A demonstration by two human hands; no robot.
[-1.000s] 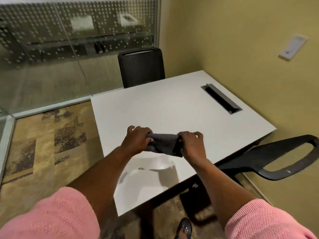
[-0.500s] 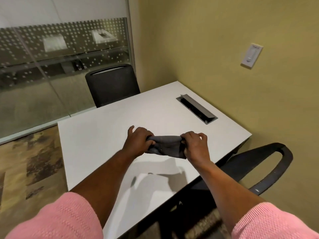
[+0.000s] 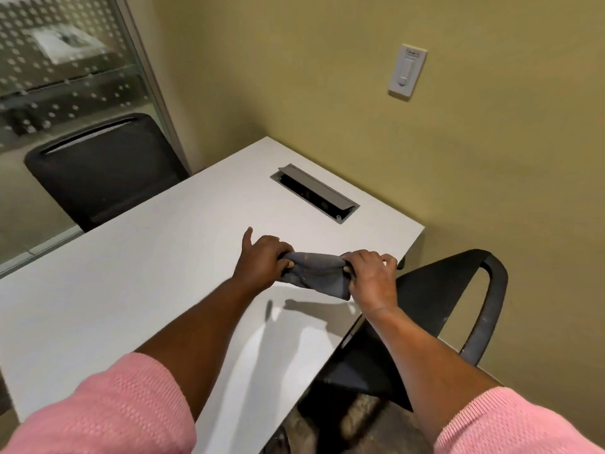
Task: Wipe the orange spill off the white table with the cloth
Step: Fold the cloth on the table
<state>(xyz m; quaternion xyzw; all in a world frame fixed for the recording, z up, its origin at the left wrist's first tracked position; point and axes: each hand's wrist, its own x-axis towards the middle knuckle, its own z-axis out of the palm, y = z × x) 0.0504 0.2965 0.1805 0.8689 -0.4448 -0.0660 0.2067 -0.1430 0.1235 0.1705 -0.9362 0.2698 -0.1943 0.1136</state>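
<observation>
Sideways, cloth (image 3: pixel 316 270) stretched between left hand (image 3: pixel 266 258) and right hand (image 3: pixel 370 278).

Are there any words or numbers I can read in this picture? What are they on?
No words or numbers can be read here.
Wall switch: a small dark mark at its top, too blurred to read.
Cloth, table and cable box: no writing shows.
</observation>
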